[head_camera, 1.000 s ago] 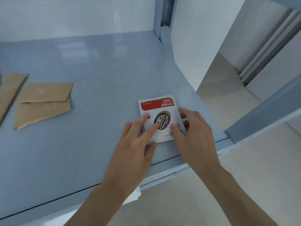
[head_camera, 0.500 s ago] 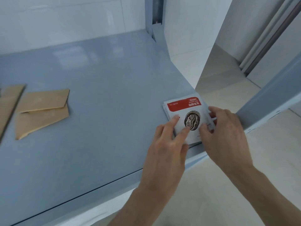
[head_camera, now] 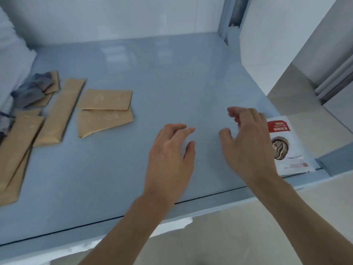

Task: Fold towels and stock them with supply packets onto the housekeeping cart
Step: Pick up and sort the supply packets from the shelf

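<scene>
A white supply packet (head_camera: 286,146) with a red band and a round coffee-bean print lies flat at the front right corner of the grey-blue cart shelf (head_camera: 172,77). My right hand (head_camera: 248,142) hovers just left of it, fingers loosely curled, holding nothing. My left hand (head_camera: 172,152) floats over the bare shelf further left, fingers relaxed and empty. Several brown paper packets (head_camera: 105,111) lie on the left part of the shelf.
A crumpled blue-grey cloth (head_camera: 32,90) sits at the far left among the brown packets, beside something white (head_camera: 11,58). A blue post (head_camera: 223,18) stands at the shelf's back right corner. The shelf's front edge (head_camera: 191,209) runs below my wrists; beige floor lies beyond.
Both hands have let go of the white packet, which now lies at the shelf's right corner. They have drawn away leftward, and the view has swung left, showing more brown packets.
</scene>
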`<state>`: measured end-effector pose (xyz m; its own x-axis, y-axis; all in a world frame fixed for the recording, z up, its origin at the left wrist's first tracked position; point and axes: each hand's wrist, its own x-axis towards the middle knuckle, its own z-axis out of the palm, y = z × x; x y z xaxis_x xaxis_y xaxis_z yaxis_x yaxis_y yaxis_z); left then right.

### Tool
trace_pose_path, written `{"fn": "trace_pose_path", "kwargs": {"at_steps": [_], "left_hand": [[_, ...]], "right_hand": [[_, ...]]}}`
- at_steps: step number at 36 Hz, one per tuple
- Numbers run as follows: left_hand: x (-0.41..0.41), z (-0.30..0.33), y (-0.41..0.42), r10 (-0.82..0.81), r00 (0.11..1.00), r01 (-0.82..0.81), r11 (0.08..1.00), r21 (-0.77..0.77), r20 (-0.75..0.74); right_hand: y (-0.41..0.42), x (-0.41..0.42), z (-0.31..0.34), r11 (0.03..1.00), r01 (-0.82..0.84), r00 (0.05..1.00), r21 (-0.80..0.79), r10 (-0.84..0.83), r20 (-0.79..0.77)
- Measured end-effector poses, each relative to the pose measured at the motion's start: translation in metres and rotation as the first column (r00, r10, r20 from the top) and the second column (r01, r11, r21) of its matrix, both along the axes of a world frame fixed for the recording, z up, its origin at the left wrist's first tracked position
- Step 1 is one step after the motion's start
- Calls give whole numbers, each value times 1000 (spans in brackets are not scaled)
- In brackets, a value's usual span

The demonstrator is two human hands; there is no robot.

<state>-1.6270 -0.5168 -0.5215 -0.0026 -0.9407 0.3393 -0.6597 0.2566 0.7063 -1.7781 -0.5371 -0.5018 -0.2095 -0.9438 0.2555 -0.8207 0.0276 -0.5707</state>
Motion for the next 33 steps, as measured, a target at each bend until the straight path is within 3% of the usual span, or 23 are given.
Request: {"fn": "trace_pose_path", "kwargs": {"at_steps": [4, 11, 20, 24, 29, 33], "left_hand": [[38, -1, -2, 78, 997, -78, 997, -17, 14], [113, -1, 1, 227, 953, -207, 971, -116, 201], [170, -20, 7, 275, 937, -281, 960, 0, 217], [169, -21, 9, 264, 939, -264, 964, -30, 219], [171, -18, 8, 353, 935, -353, 936, -8, 25], [172, -19, 6, 317, 947, -319, 947, 42, 46]], "right_hand": [[-7, 45, -5, 995, -98, 995, 15, 98, 9], [-15, 119, -12, 956, -294, 955, -1, 294, 28], [-39, 182, -19, 858, -510, 857, 55, 513, -55], [-45, 191, -29, 866, -473, 865, 158, 491, -101], [-29, 186, -39, 912, -410, 900, -18, 402, -168], [-26, 181, -39, 921, -349, 937, -171, 342, -70]]}}
